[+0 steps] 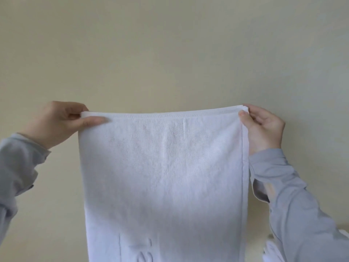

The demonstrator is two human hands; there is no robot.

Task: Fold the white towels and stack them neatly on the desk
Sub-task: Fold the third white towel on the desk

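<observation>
A white towel (164, 176) hangs flat in the air in front of me, its top hem stretched level between my two hands. My left hand (56, 122) pinches the upper left corner between thumb and fingers. My right hand (261, 127) pinches the upper right corner, where the edges look doubled. The towel's lower part runs out of the bottom of the frame; an embossed pattern shows near its lower edge. Both arms wear light grey sleeves. The desk is hidden.
A plain cream wall (170, 53) fills the background. At the lower right edge, behind my right sleeve, a bit of more white cloth (272, 252) shows.
</observation>
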